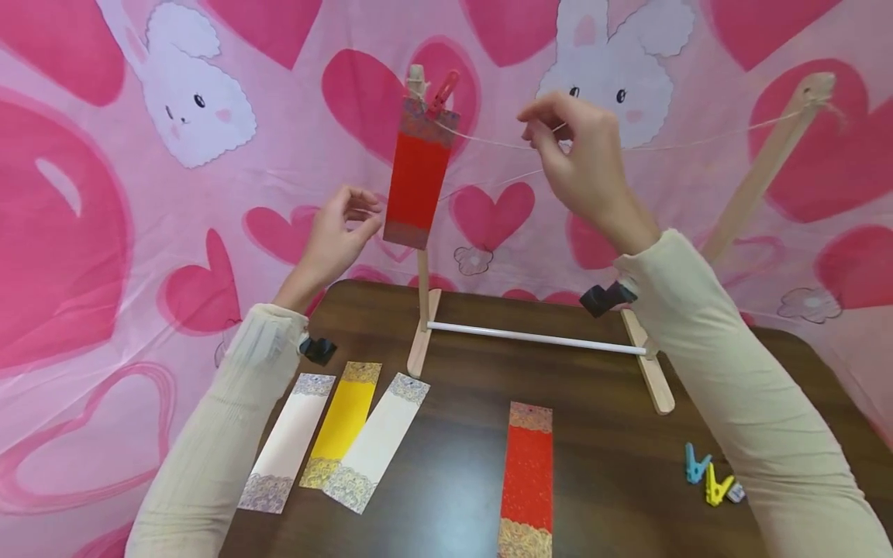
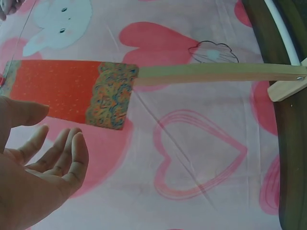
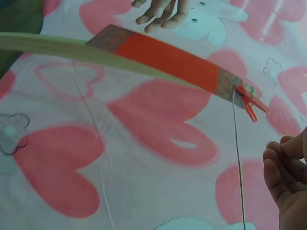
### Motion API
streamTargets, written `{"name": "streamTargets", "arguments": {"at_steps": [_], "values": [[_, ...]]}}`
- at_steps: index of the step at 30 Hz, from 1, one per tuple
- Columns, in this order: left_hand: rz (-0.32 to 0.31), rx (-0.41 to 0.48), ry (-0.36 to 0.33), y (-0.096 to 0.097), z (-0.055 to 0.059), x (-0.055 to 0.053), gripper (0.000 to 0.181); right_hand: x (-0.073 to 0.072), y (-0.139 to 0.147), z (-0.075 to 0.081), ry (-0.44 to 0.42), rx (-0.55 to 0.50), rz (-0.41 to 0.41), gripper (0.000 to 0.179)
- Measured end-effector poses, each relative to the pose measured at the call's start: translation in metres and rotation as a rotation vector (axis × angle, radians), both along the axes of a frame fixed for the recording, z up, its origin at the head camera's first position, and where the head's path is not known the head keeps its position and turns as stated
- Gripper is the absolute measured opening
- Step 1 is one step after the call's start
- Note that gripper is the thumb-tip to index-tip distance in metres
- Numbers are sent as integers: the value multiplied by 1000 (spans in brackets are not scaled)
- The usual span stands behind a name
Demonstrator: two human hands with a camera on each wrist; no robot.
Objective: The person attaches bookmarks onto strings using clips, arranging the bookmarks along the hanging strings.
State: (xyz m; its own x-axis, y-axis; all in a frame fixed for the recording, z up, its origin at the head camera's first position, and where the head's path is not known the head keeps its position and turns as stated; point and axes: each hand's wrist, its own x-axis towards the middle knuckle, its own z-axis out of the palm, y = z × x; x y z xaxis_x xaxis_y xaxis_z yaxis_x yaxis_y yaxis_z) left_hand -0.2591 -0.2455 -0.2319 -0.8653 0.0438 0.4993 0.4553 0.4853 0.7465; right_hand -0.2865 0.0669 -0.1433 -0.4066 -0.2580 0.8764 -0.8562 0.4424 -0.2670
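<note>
A red paper strip (image 1: 418,182) with lace-patterned ends hangs from a thin string (image 1: 488,143), held at its top by a red clothespin (image 1: 443,93). Just left of its lower half is my left hand (image 1: 342,229), fingers loosely bent and apart, with nothing in them. My right hand (image 1: 582,151) is raised to the right of the clothespin, overlapping the string in the head view. From the right wrist, that hand (image 3: 290,175) shows bent, empty fingers, a gap away from both string and clothespin (image 3: 252,103). The strip covers part of the left wooden post (image 1: 423,287).
On the brown table (image 1: 446,434) lie two white strips (image 1: 380,446) with a yellow strip (image 1: 349,407) between them, and another red strip (image 1: 526,473). Blue (image 1: 696,465) and yellow clothespins (image 1: 715,488) lie at right. A white rod (image 1: 537,336) joins the stand's feet.
</note>
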Motion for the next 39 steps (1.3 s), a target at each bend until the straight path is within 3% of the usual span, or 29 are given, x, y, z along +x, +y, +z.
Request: {"name": "streamTargets", "arguments": {"at_steps": [4,16,25,32,39], "values": [[6,-14,1,1,-6,3,28,3,12,-10,51,35,17,16],[5,-60,-28,1,-22,21,33,23,38,-31,32,80,-4,12],[4,-60,-12,10,-31,33,32,42,74,-43,16,17,-79,12],[-2,-76,-5,12,-50,48,30,65,110,-65,-37,-15,-140,13],[-45,-139,15,21,-61,65,32,90,138,-94,-74,57,-199,17]]}}
